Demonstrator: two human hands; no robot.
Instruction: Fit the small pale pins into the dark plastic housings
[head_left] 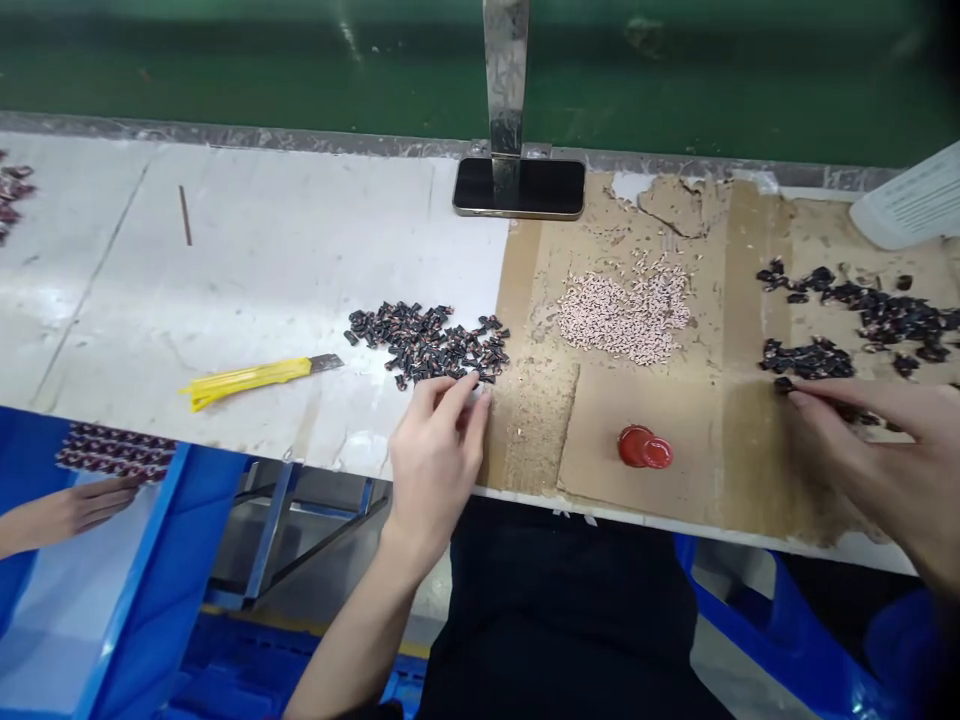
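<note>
Bench carries 3 loose lots: dark pile, pale pellets and far dark pile at 3 o'clock. Left hand is curled narrow, fingertips at the dark pile's 6 o'clock edge. Right hand pinches narrow at the far dark pile; contents cannot be told. Blue bin at 7 o'clock holds strips of parts.

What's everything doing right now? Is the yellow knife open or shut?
Left hand, open, touching the dark pile.
Right hand, fingers curled, beside another dark pile.
Yellow utility knife, blade out, lying flat.
Phone, screen dark, lying flat.
Pink pieces, loose heap.
</note>
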